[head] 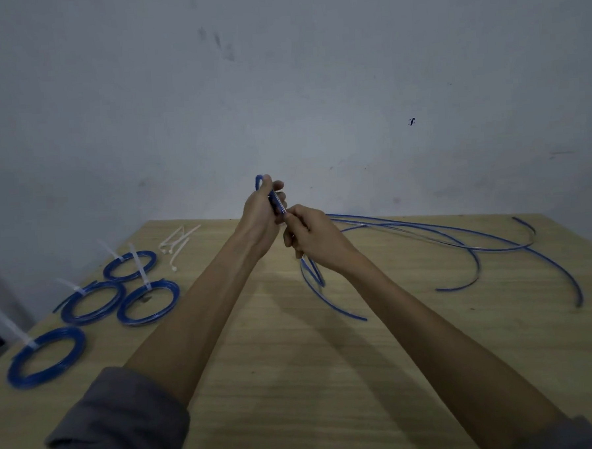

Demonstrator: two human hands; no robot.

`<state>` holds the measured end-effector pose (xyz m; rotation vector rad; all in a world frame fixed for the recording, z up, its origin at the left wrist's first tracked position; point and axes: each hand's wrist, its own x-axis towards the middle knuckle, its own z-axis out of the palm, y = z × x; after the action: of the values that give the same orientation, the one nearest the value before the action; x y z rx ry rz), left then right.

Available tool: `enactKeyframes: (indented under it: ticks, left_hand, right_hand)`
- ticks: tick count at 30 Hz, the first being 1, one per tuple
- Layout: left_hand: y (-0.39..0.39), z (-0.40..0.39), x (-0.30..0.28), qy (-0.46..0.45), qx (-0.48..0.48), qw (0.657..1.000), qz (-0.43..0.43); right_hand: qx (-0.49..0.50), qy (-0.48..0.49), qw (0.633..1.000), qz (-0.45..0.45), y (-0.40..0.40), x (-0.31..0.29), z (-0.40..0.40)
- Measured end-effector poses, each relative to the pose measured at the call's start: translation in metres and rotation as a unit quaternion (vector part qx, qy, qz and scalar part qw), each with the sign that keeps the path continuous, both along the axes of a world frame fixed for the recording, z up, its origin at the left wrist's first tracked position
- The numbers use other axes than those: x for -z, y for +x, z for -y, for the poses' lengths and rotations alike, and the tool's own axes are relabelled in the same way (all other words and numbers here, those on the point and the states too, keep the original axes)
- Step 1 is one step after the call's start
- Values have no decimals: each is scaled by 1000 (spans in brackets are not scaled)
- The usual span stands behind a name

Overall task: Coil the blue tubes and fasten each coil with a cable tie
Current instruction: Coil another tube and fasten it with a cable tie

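Above the bench (296,378), the left hand (261,212) clamps its fingers around a blue tube (277,202) being coiled while the right hand (309,235) pinches it just below. Light and springy, it likely needs gripping where loops cross. Spare cable ties (177,242) lie left of the hands.

Single head-worn wide-angle view, looking forward and down over both outstretched forearms onto the bench (295,361); wall (280,87) fills upper half. Hands near frame centre, fairly close.
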<state>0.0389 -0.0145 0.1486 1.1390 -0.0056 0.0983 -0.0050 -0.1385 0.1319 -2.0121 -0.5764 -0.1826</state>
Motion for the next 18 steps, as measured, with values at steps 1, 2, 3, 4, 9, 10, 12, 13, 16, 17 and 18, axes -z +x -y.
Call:
enactKeyframes:
  ticks: [1,2,3,4,9,10,12,13,16,17,18]
  left_hand:
    - [-1,-2,-4,-13,7,1000,-3]
    - [-2,-4,-7,-30,14,999,-5]
    - [-2,-7,-10,-50,23,998,-2]
    - [-3,-10,-12,-70,33,997,4]
    - [-7,-25,-23,-100,95,990,42]
    - [-8,-26,-23,-100,113,987,47]
    - [-10,-30,-24,-95,153,982,60]
    - [-11,-32,-24,-91,173,978,67]
    - [-14,-42,-26,-84,227,968,71]
    - [-17,-45,-28,-74,241,965,66]
    - [-19,-48,-30,-55,250,965,60]
  right_hand:
    - [-8,-3,1000,-3,0,2,1]
    - [-16,-3,1000,-4,-1,3,2]
    - [-23,-7,1000,-5,0,4,4]
    - [-30,-16,999,-6,0,5,5]
    - [-21,-101,994,47,3,14,8]
    - [-15,-110,992,60,4,17,9]
    - [-9,-129,989,70,5,22,10]
    - [-8,-137,988,67,5,26,11]
    - [-9,-175,982,63,4,37,12]
    - [-7,-201,978,62,4,40,13]
    - [-4,-227,972,64,5,43,14]
